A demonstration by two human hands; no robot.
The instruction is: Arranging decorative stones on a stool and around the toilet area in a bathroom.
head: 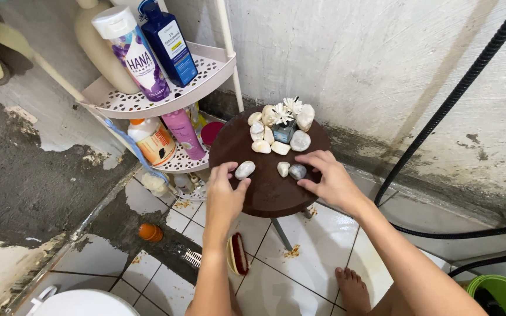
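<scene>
A tiled bathroom corner with a rough plastered wall point(382, 64) holds a small round brown stool point(265, 187), and beside it stands a three-tier corner shelf point(206, 70). On the top tier there are two bottles in plain view, a white and purple one point(133, 52) and a dark blue one point(171, 44); the tier below carries an orange-capped bottle point(152, 140) and a pink one point(183, 131).

On the stool, about ten pale stones show. Roughly seven are clustered at the far side around a small dark pot point(284, 131) of white flowers point(285, 110). Three lie apart, nearer the person: a white stone point(245, 169), a small cream stone point(283, 168) and a grey stone point(297, 171).

The left hand point(224, 196) has its thumb and fingers pinched on the white stone. The right hand point(329, 178) lies spread, fingers apart, with fingertips touching the grey stone; the cream stone sits just beside them.

On the floor lie a red brush point(238, 254) and one orange ball point(149, 232). Two black hoses point(452, 99) run along the wall.
</scene>
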